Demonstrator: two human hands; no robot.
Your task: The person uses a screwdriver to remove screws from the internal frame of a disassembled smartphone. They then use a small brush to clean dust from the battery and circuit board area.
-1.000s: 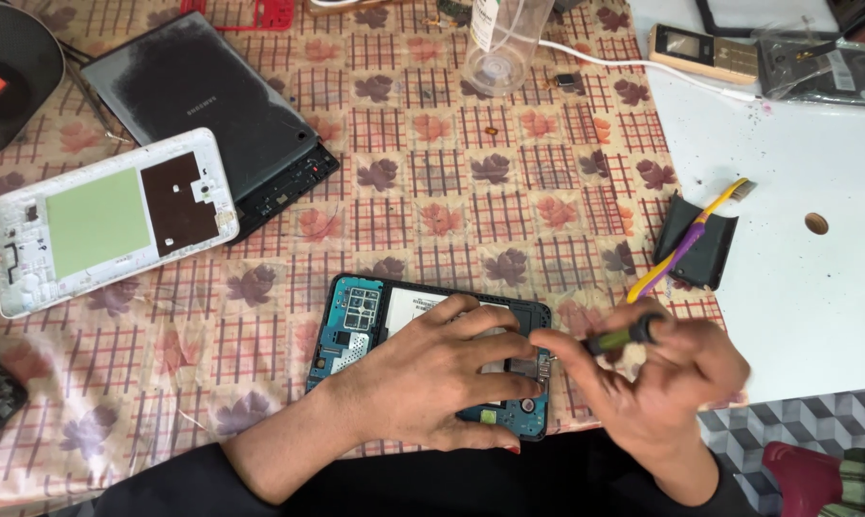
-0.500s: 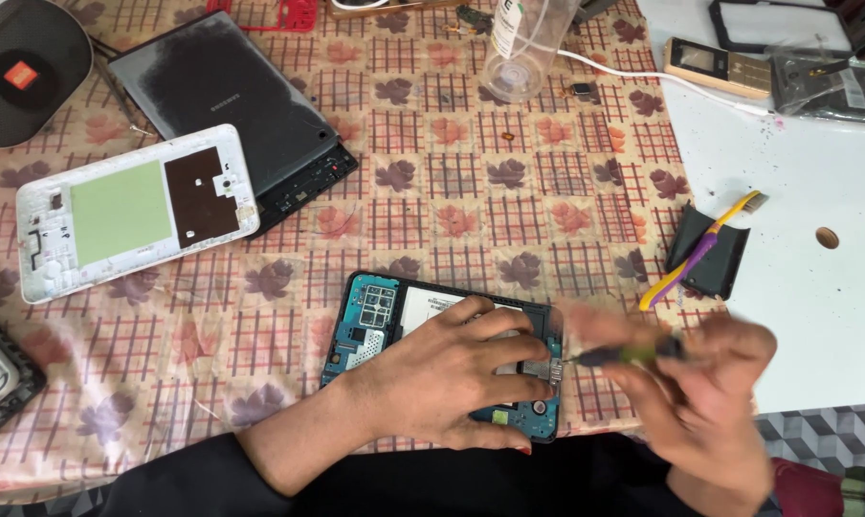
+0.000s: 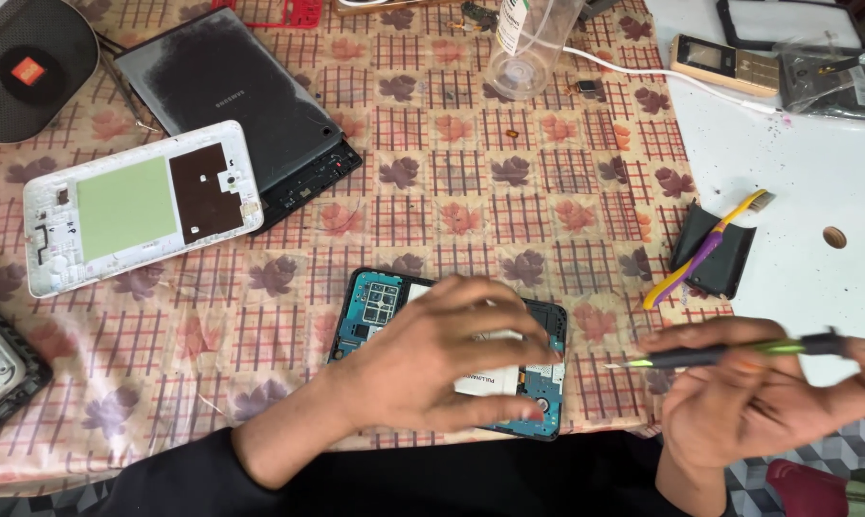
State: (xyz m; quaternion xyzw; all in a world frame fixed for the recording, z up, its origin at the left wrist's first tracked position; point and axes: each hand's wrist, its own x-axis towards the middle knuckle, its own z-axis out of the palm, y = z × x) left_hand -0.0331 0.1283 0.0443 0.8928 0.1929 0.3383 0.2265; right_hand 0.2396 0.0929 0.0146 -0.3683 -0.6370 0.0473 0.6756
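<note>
Left hand [image 3: 423, 369]: laid flat on the opened dark phone with its teal circuit board exposed [image 3: 375, 306], fingers spread, nothing gripped.
Right hand [image 3: 758, 402]: raised beside the phone, its fingers pinching a slim green-and-black screwdriver [image 3: 720, 354], tip aimed at the phone.
Phone: lying at the near edge of the floral checked surface [image 3: 452, 172].
Nearby: a white tablet back frame with a green panel [image 3: 136, 215] is seen well to the left.

clear plastic bag [image 3: 834, 81] top right, white-labelled bottle [image 3: 526, 43]

2 hands low over the desk [image 3: 796, 172]

Left hand [image 3: 432, 359] lies palm down, fingers [image 3: 509, 292] spread; right hand [image 3: 748, 402] is raised, fingers pinched shut, palm turned inward.
</note>
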